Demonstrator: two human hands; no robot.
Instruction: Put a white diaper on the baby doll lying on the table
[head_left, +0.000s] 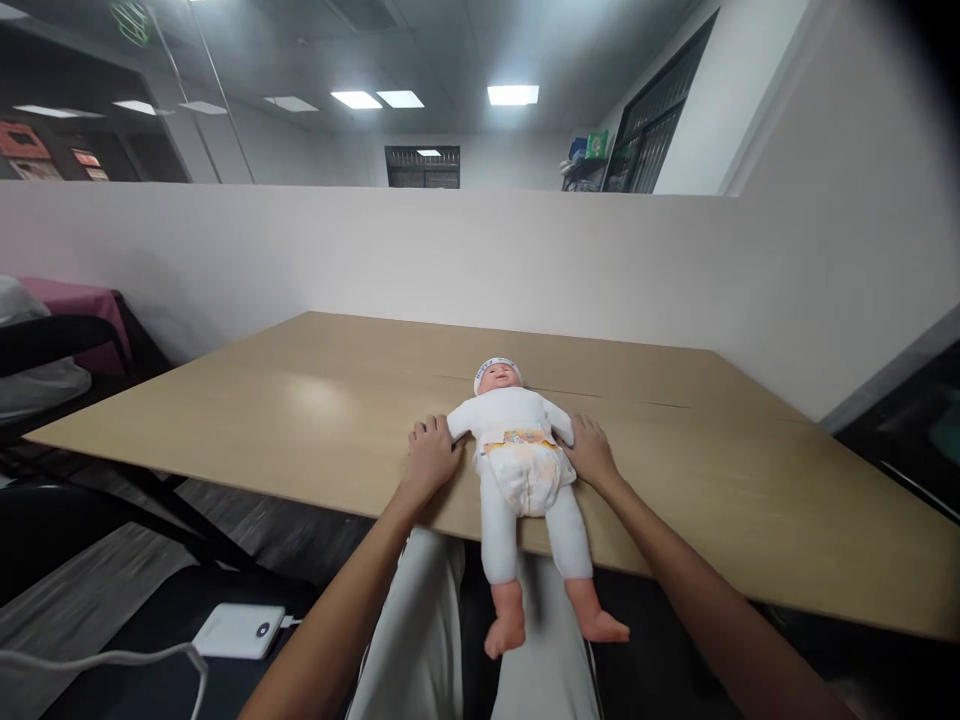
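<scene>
A baby doll [517, 420] in a white suit, white cap and a diaper [527, 470] lies on its back at the near edge of a wooden table [315, 420]. Its legs hang over the edge above my lap. My left hand [431, 452] rests on the table against the doll's arm, fingers curled. My right hand [591, 450] lies by the doll's other side at the diaper's edge, fingers bent against it. Neither hand lifts the doll.
A white partition wall [465, 260] runs behind the table. A black chair with a pink cloth [67, 330] stands at the left. A white power bank [240, 630] with a cable lies on a dark surface at the lower left.
</scene>
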